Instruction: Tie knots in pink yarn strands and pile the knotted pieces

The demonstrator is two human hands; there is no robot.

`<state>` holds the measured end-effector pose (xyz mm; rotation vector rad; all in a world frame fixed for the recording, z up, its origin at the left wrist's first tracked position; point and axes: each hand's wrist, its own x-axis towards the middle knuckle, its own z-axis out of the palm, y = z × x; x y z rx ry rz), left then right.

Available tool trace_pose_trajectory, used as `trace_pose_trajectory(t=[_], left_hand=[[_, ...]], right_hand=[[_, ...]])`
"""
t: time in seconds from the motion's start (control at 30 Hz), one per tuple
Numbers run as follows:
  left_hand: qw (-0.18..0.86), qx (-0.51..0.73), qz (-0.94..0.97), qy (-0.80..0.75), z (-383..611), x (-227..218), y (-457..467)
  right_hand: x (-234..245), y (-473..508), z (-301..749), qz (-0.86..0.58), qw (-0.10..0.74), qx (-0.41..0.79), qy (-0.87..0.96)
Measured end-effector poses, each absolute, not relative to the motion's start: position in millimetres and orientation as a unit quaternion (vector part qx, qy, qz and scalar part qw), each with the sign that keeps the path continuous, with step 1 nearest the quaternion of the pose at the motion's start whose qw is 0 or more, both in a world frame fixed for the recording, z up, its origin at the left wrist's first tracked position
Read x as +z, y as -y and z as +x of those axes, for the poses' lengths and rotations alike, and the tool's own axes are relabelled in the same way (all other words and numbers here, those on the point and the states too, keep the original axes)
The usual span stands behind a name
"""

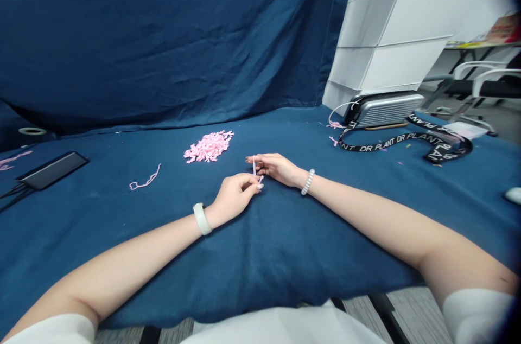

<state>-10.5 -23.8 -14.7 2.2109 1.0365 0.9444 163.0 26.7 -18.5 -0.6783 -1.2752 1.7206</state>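
My left hand, with a white bangle on its wrist, and my right hand, with a white beaded bracelet, meet above the blue cloth. Between their fingertips stands a narrow pink strip, pinched by both hands, its lower end partly hidden by my left fingers. Beyond my hands lies a heap of small folded pink strips. A thin chain of linked pink pieces rests to the left of my left hand, apart from it.
A blue cloth covers the table and hangs behind it. A black flat device with cables lies at the left. A ribbed silver case and a black "DR PLANT" lanyard lie at the back right, near a white drawer unit.
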Motion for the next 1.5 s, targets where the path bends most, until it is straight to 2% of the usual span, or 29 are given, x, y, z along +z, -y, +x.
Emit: trace_pose_trajectory(t=[0.23, 0.57, 1.03, 1.5], left_hand=[[0.161, 0.404, 0.846, -0.309, -10, -8, 37], [0.209, 0.457, 0.774, -0.385, -10, -10, 27], [0.174, 0.431, 0.780, -0.420, -13, -17, 18], [0.221, 0.451, 0.747, -0.435, -12, -16, 16]], right_hand=[[-21, -25, 159, -0.284, 0.390, 0.607, 0.632], [-22, -25, 159, -0.249, 0.393, 0.603, 0.648], [-25, -30, 162, -0.278, 0.378, 0.607, 0.642], [-24, -29, 162, -0.274, 0.393, 0.647, 0.593]])
